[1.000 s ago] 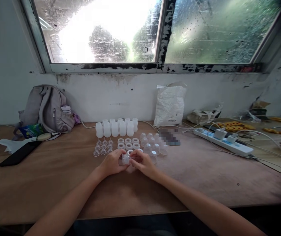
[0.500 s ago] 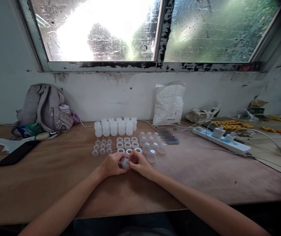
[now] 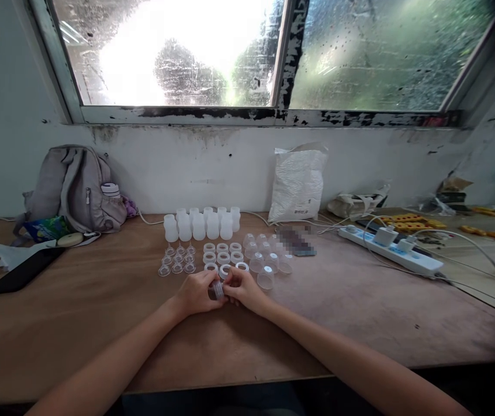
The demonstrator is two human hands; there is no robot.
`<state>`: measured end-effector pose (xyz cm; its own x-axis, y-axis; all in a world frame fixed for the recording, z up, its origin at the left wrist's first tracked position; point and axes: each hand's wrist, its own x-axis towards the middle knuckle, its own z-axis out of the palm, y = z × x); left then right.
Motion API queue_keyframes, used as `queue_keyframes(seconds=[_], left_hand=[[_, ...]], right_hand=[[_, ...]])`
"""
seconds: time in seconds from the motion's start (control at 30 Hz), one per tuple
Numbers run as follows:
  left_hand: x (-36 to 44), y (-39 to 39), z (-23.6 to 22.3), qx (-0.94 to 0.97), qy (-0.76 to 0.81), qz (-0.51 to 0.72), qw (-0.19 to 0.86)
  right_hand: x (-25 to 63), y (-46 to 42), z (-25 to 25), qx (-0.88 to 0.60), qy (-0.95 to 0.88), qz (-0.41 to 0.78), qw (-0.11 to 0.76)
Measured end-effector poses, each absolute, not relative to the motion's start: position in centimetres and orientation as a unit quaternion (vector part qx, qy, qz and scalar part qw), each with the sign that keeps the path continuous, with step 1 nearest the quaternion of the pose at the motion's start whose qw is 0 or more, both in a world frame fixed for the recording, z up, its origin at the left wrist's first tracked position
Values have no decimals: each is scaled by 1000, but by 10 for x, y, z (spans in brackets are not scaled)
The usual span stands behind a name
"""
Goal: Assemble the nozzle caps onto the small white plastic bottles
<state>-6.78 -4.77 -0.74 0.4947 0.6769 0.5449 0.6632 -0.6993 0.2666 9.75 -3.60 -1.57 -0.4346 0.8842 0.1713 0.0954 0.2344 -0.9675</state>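
Observation:
My left hand is closed around a clear plastic piece with a ridged, thread-like edge, just above the front part of the table. Its full shape is covered by my fingers. My right hand presses its fingertips together against the right side of that piece; whatever they pinch is hidden. Just beyond my hands lie rows of white rings. Clear bottle nipples stand to their left, and clear dome caps to their right. Behind the rings, several frosted white bottles stand upright in rows.
A grey backpack and a black flat case are on the left. A white plastic packet leans on the wall. On the right are a power strip with cables and yellow parts. Part of another person's hand shows at the right edge.
My right fingers have shifted slightly against the clear piece, which has turned a little in my left hand. The other person's hand has moved further out of view at the right.

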Motion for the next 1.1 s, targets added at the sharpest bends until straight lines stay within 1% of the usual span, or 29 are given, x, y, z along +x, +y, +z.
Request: queue_keyframes(seconds=[0.2,0.37,0.53,0.9,1.1], left_hand=[[-69,-48,-5,864,399,306,19],[-72,-48,-3,863,402,303,33],[-73,-48,-5,867,397,300,36],[-74,-47,-5,870,393,294,42],[-74,-47,-5,874,385,294,43]], right_hand=[[104,-32,-8,-322,-622,617,359],[109,-32,-3,-314,-604,652,334],[109,-32,-4,-319,-622,635,327],[108,-29,-8,-322,-696,553,325],[106,-32,-2,-331,-732,506,313]])
